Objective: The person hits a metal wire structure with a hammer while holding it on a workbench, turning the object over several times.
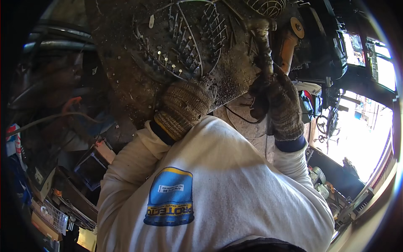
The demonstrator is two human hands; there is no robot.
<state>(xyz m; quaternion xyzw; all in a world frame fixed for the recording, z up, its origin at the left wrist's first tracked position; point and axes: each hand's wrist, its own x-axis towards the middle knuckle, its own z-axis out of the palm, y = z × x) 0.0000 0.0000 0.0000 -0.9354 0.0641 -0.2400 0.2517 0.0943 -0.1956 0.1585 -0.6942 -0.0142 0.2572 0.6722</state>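
Note:
A dark metal wire frame (pixel 194 40), basket-like with rows of short spikes or rods, lies on the worktable (pixel 115 63). My left hand (pixel 184 105), in a dirty knitted work glove, is closed at the frame's near edge; its fingertips are hidden. On the right, my gloved right hand (pixel 283 101) is wrapped round the handle of a hammer (pixel 263 44). The hammer's head points away from me, over the table's right side. Just right of it lies an orange angle grinder (pixel 289 48) with a tan disc.
A round wire guard (pixel 266 6) is at the far edge. Loose metal bits and rods lie scattered on the table. A cable (pixel 241 119) hangs below its near edge. At left is a blurred orange item (pixel 72 104); a bright doorway (pixel 357 126) opens at right.

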